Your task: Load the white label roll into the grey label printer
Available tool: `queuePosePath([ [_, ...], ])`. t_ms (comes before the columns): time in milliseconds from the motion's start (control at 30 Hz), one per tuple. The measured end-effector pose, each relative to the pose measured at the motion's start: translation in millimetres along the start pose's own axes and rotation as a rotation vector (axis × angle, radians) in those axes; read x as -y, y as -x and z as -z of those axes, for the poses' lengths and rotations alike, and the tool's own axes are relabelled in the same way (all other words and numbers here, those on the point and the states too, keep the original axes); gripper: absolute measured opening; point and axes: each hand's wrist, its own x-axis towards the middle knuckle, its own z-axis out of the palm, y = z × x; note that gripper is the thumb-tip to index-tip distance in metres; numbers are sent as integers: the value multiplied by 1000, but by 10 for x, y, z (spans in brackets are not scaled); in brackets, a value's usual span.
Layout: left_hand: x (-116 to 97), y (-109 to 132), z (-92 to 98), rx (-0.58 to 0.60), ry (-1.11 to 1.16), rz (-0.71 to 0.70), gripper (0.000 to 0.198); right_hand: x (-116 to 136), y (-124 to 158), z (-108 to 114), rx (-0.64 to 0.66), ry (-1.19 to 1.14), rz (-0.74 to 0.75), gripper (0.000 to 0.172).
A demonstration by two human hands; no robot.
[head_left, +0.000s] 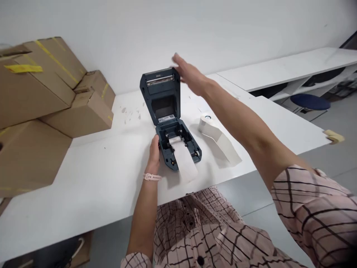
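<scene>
A dark blue label printer [170,123] stands on the white table [97,178] with its lid up. A strip of white label paper [185,160] runs out of its front. My left hand [154,153] rests flat against the printer's left side. My right hand [189,74] is stretched out in the air beside the top right edge of the raised lid, fingers apart, holding nothing. A second roll of white labels [208,124] lies on the table to the printer's right, with a length unrolled toward the table's front edge.
Several cardboard boxes [41,96] with yellow tape are stacked on the table's left side. A white wall is behind. A second white desk [279,67] and a blue chair [309,101] are at the right. A tape roll [334,136] sits at the table's right corner.
</scene>
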Motion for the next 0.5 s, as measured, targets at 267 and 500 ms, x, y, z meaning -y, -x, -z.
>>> queuePosePath([
  [267,-131,1,11,-132,-108,-34,55,89,1457,-233,-94,-5,134,60],
  [500,-49,663,-78,-63,-258,-154,94,-651,2487,-505,-82,45,-106,70],
])
